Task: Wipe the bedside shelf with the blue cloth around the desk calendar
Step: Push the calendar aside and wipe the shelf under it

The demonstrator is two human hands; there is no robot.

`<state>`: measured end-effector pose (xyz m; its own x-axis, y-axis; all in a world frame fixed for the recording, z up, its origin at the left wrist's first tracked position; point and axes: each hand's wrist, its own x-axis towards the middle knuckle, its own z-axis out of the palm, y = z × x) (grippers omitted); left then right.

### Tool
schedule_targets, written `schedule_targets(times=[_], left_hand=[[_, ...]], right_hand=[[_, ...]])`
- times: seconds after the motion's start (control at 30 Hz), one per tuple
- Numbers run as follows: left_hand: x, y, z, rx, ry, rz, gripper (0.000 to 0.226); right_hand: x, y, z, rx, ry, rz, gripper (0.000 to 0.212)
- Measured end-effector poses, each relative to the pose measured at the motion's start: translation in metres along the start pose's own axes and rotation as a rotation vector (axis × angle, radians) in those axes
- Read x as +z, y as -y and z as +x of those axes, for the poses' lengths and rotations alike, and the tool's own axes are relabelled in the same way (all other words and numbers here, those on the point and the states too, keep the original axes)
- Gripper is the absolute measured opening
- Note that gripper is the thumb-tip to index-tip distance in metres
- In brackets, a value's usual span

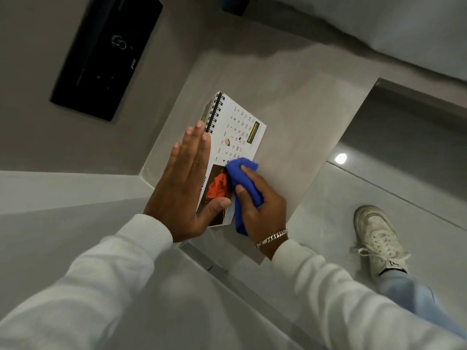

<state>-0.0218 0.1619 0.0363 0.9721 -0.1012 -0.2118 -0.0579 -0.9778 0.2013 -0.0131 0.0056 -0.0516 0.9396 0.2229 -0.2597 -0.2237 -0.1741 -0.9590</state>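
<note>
Right hand, frame centre: clenched on blue cloth, bunched against desk calendar standing mid bedside shelf. Left hand: fingers flat, thumb hooked on calendar's near end, steadying. Risk: cloth snagging and tipping calendar if left hand slackens.

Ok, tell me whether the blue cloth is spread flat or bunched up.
Bunched up: the blue cloth is wadded inside the right hand, fingers curled around it.

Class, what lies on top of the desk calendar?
The blue cloth, bunched in the right hand, overlaps the desk calendar; the left hand steadies its edge. Print beneath them is hidden.
</note>
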Motion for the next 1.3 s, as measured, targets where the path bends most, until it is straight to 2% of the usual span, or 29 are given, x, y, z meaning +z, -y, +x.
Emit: schedule_targets(times=[0.2, 0.53, 0.83, 1.13, 1.3], left_hand=[[-0.001, -0.002, 0.000, 0.007, -0.016, 0.001, 0.092], [0.000, -0.001, 0.001, 0.001, -0.015, 0.017, 0.093], [0.000, 0.000, -0.001, -0.001, -0.021, 0.013, 0.092], [0.001, 0.000, 0.001, 0.016, -0.026, 0.010, 0.091], [0.002, 0.000, 0.000, 0.013, -0.018, 0.027, 0.092]], right_hand=[[-0.001, 0.011, 0.048, -0.015, -0.151, 0.033, 0.039], [0.008, -0.004, -0.019, -0.002, 0.015, -0.010, 0.044], [-0.002, 0.018, 0.055, -0.036, -0.124, 0.022, 0.043], [0.014, 0.008, -0.023, -0.018, 0.014, -0.010, 0.045], [0.013, 0.022, 0.004, 0.000, -0.068, 0.036, 0.045]])
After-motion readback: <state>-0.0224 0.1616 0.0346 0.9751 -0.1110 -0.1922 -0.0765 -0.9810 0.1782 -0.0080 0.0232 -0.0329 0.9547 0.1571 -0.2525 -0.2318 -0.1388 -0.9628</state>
